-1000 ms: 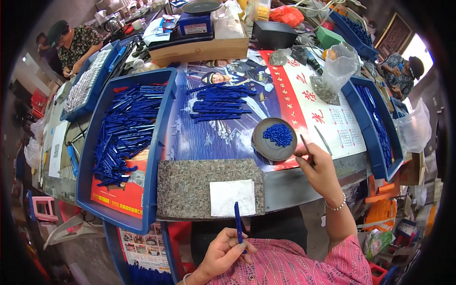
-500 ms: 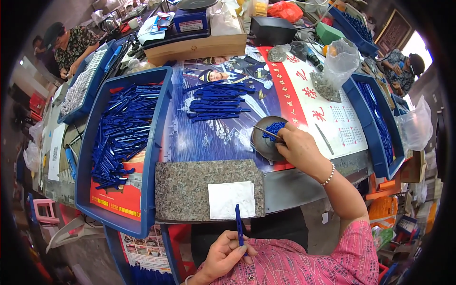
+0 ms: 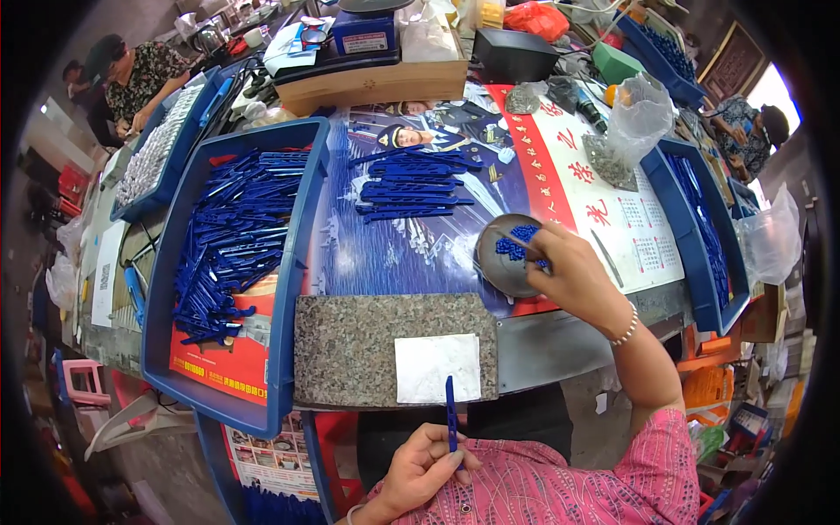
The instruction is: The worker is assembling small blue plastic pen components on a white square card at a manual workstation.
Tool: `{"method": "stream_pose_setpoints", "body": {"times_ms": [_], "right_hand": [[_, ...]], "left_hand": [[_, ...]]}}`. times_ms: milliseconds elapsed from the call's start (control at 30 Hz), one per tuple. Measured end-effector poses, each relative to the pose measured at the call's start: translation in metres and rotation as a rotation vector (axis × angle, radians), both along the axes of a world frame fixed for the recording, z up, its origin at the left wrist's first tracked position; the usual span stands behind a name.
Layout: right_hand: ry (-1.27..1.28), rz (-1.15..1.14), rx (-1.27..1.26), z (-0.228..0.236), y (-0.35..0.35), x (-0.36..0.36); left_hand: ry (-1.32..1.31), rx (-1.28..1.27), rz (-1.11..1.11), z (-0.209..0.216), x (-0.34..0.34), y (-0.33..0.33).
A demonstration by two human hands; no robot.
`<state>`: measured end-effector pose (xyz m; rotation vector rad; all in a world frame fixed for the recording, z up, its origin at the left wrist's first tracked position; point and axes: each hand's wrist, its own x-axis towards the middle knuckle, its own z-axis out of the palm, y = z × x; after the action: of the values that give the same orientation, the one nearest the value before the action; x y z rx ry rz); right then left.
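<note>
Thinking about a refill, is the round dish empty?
Not empty: small blue pieces lie inside the dish, with bare surface showing beside them.

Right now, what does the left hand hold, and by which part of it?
The left hand holds a slim blue piece by its lower part, between thumb and fingers.

The stone slab is speckled grey-brown, and the sheet on it is white. Beyond the slab's right corner, the dish is dark grey, its beads deep blue. In front of the slab, the slim strip is blue, the shirt pink with pattern.
</note>
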<state>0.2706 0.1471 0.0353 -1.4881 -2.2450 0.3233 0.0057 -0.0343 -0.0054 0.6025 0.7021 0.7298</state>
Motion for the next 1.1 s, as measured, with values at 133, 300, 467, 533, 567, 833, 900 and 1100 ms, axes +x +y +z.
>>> {"method": "stream_pose_setpoints", "body": {"times_ms": [133, 300, 467, 533, 567, 833, 900, 1100], "right_hand": [[0.776, -0.091, -0.473, 0.011, -0.042, -0.001], [1.679, 0.017, -0.881, -0.001, -0.092, -0.022], [2.005, 0.081, -1.266, -0.026, -0.12, -0.032], [2.04, 0.068, -1.3, -0.032, -0.125, -0.032], [2.066, 0.053, -1.332, -0.035, -0.127, -0.032], [2.104, -0.007, -1.302, -0.045, -0.134, -0.031], [2.09, -0.03, -1.291, -0.044, -0.134, -0.031], [2.109, -0.023, -1.307, -0.045, -0.133, -0.031]], "left_hand": [[-0.006, 0.017, 0.047, 0.001, -0.001, 0.005], [0.021, 0.043, 0.075, 0.008, 0.009, 0.015], [0.004, 0.017, 0.099, 0.01, 0.02, 0.017], [-0.024, 0.0, 0.091, 0.011, 0.023, 0.017], [-0.022, -0.01, 0.102, 0.012, 0.025, 0.017], [0.01, -0.042, 0.084, 0.014, 0.034, 0.019], [-0.006, -0.052, 0.093, 0.014, 0.036, 0.019], [0.012, -0.042, 0.044, 0.014, 0.036, 0.02]]}}
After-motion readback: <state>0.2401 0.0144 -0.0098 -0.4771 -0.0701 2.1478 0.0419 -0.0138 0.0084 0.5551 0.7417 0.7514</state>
